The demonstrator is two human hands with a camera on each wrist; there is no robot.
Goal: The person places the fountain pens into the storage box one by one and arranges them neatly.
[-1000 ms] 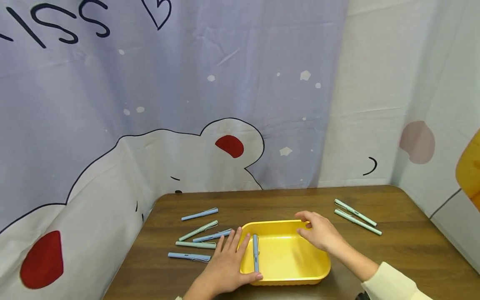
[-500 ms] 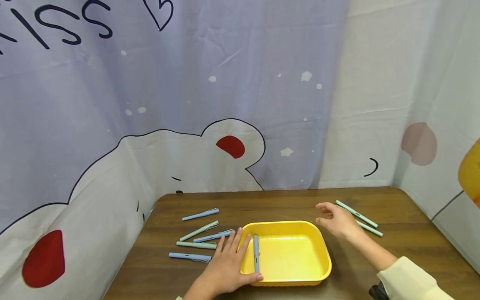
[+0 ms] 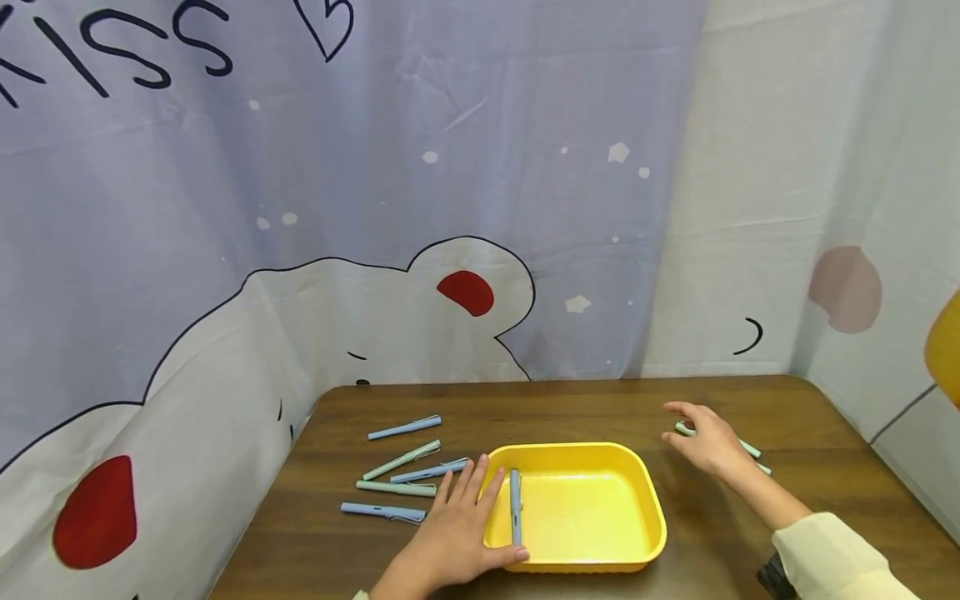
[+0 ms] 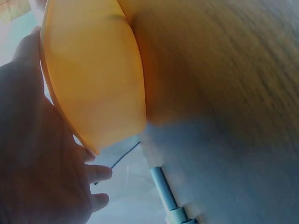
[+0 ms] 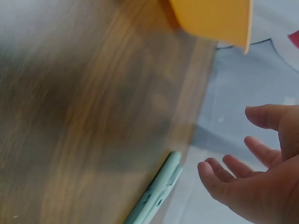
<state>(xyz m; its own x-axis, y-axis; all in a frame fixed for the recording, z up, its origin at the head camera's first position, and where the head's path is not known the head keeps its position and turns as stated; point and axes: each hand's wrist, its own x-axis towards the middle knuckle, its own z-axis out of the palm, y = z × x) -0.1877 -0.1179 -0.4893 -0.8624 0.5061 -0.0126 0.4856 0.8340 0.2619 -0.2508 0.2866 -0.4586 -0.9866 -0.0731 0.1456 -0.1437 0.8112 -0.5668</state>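
Observation:
My left hand [image 3: 459,533] rests with spread fingers along the left rim of a yellow plastic tray [image 3: 652,508], its thumb at the front left corner. Inside the tray lies one blue pen [image 3: 515,504], near the left wall. My right hand [image 3: 708,442] hovers over two mint green pens on the right, fingers relaxed and apart, nothing between them. It partly covers both pens in the head view. In the right wrist view one green pen [image 5: 156,189] lies on the wood just beyond the fingertips. The left wrist view shows the left palm against the tray's outer wall [image 4: 93,70].
Left of the tray several blue and green pens lie on the brown wooden table [image 3: 585,412], among them a far blue pen [image 3: 405,427] and a near blue pen [image 3: 382,511]. A printed curtain [image 3: 570,208] hangs right behind the table's back edge.
My right hand has moved from the tray's back right corner rightward to above the green pens. The left hand stays at the tray's left rim. The view has shifted slightly.

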